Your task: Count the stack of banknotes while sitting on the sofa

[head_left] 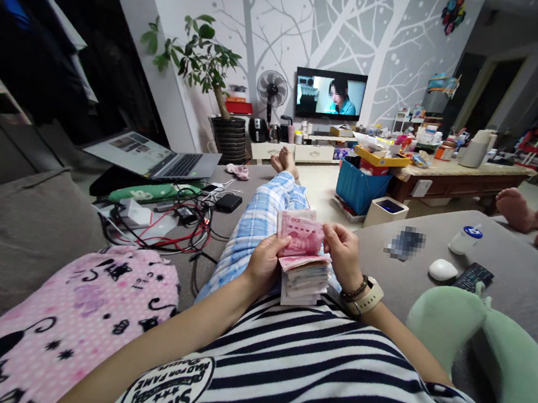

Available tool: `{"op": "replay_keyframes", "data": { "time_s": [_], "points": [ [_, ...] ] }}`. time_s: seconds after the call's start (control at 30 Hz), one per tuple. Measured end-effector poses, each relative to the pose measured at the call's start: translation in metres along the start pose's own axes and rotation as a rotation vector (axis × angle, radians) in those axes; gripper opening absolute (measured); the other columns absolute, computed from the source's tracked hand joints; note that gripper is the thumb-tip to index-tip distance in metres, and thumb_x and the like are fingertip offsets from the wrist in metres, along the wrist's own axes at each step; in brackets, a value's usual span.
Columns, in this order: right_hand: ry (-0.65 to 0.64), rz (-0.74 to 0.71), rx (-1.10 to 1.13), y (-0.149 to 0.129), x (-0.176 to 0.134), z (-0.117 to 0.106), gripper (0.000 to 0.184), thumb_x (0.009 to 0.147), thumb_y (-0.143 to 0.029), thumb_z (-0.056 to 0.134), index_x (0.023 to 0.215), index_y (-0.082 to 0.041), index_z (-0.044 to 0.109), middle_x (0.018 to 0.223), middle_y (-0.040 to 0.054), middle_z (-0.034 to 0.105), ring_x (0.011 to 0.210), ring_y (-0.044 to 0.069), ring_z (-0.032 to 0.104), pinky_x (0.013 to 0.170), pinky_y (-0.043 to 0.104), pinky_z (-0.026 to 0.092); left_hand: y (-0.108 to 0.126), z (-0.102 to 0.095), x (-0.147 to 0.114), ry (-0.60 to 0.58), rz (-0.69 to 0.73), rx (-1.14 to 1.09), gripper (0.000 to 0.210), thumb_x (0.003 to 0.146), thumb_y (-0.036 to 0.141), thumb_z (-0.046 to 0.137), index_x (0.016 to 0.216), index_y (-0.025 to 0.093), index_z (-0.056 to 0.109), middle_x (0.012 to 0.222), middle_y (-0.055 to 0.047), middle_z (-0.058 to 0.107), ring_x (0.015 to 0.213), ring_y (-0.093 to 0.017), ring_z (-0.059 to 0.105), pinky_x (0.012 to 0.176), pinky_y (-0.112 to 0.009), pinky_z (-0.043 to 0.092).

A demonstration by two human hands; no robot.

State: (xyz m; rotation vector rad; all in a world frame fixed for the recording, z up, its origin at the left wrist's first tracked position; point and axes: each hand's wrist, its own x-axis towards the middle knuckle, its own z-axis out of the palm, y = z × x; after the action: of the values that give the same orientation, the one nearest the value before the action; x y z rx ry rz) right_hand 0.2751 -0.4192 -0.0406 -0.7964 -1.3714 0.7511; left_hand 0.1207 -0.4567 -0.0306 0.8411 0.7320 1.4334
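Note:
Over my lap, my left hand (267,258) is closed around a folded bundle of banknotes (305,281), its thumb pressed on the face of a pink note. The upper pink banknotes (305,236) stand raised above the fold, a printed portrait and the number 100 showing. My right hand (342,250) pinches the right edge of these raised notes between thumb and fingers. Below the fold, the lower ends of the notes hang in a thick layered stack against my striped shirt. A watch and a dark bracelet sit on my right wrist. The left fingers behind the bundle are hidden.
Left of my legs lie an open laptop (155,157), a tangle of cables (196,218) and a pink cat-print cushion (82,322). On the right are a white mouse (443,270), a lidded jar (465,240) and a green neck pillow (442,319). Another person's feet (515,208) rest at far right.

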Motion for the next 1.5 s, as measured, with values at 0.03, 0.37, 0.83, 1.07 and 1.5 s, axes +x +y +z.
{"op": "replay_keyframes", "data": {
  "time_s": [0.03, 0.37, 0.83, 1.07, 1.5],
  "points": [
    [-0.004, 0.006, -0.006, 0.002, 0.0, 0.0, 0.052, 0.087, -0.062, 0.061, 0.057, -0.021, 0.052, 0.049, -0.0035, 0.05, 0.051, 0.012, 0.045, 0.056, 0.027, 0.036, 0.0, -0.001, 0.0, -0.007, -0.001, 0.003, 0.034, 0.063, 0.029, 0.079, 0.093, 0.012, 0.073, 0.091, -0.012, 0.079, 0.087, -0.029, 0.074, 0.088, -0.042, 0.056],
    [-0.026, -0.007, 0.001, 0.01, 0.001, 0.001, 0.048, 0.088, -0.056, 0.061, 0.057, -0.021, 0.052, 0.051, -0.0026, 0.052, 0.052, 0.012, 0.045, 0.055, 0.027, 0.035, -0.006, -0.006, 0.006, 0.079, 0.056, 0.042, 0.021, 0.066, 0.036, 0.079, 0.072, 0.018, 0.07, 0.076, -0.004, 0.076, 0.079, -0.025, 0.072, 0.08, -0.036, 0.056],
    [-0.075, -0.069, 0.112, -0.005, -0.005, 0.001, 0.037, 0.089, -0.048, 0.063, 0.066, -0.021, 0.056, 0.058, -0.0031, 0.053, 0.057, 0.012, 0.046, 0.057, 0.027, 0.036, -0.013, -0.009, 0.012, 0.121, 0.064, -0.035, 0.023, 0.066, 0.032, 0.073, 0.079, 0.013, 0.072, 0.082, -0.007, 0.077, 0.082, -0.024, 0.072, 0.082, -0.036, 0.056],
    [-0.08, -0.05, 0.186, -0.006, -0.005, 0.002, 0.033, 0.089, -0.045, 0.065, 0.068, -0.02, 0.059, 0.058, -0.0028, 0.054, 0.055, 0.011, 0.045, 0.055, 0.026, 0.035, -0.008, -0.006, 0.009, 0.105, 0.056, -0.007, 0.019, 0.067, 0.03, 0.071, 0.077, 0.015, 0.074, 0.083, -0.009, 0.077, 0.081, -0.025, 0.071, 0.082, -0.036, 0.056],
    [-0.07, -0.047, 0.172, -0.003, -0.006, 0.002, 0.034, 0.089, -0.048, 0.063, 0.07, -0.02, 0.06, 0.059, -0.004, 0.045, 0.053, 0.01, 0.035, 0.05, 0.026, 0.028, -0.004, -0.004, 0.007, 0.085, 0.06, 0.044, 0.014, 0.069, 0.031, 0.07, 0.07, 0.018, 0.072, 0.082, -0.008, 0.077, 0.081, -0.026, 0.071, 0.081, -0.036, 0.057]
  ]
}}
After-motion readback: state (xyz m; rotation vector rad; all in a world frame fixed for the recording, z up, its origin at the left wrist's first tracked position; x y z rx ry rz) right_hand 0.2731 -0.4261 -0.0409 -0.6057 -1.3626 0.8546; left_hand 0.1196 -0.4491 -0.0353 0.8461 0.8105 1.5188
